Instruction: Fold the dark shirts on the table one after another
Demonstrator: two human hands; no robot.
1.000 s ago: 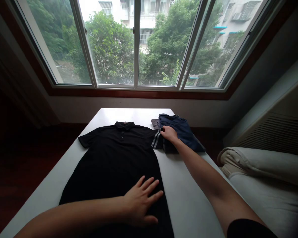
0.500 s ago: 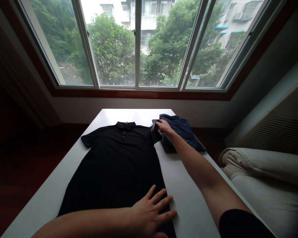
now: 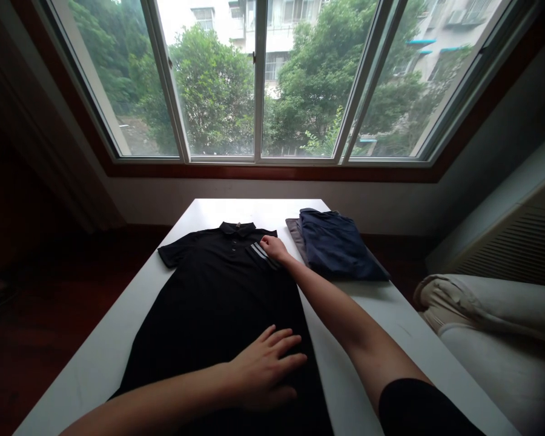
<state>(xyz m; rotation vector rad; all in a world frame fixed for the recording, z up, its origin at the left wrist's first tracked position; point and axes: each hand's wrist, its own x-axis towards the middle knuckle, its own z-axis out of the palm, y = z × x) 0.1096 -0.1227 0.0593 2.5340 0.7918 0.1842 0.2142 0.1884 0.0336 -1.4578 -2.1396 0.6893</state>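
A black polo shirt point(image 3: 209, 303) lies spread out on the white table point(image 3: 91, 345), its collar toward the window. My right hand point(image 3: 274, 248) is closed on the shirt's right-side sleeve, which is folded inward over the chest so that its pale-striped cuff shows. Lower down, my left hand point(image 3: 270, 366) is over the lower right part of the shirt with its fingers spread and palm down; whether it presses on the cloth I cannot tell. The far left sleeve lies stretched outward.
Folded dark blue clothing point(image 3: 338, 245) lies on a grey garment point(image 3: 294, 233) at the table's far right. Beyond the table are a wall and a wide window point(image 3: 258, 91). Rolled pale bedding point(image 3: 485, 303) sits to the right, beside the table.
My right hand has brought the sleeve inward to the left, from beside the folded clothes onto the shirt's chest. My left hand has shifted slightly left and up from the shirt's edge.
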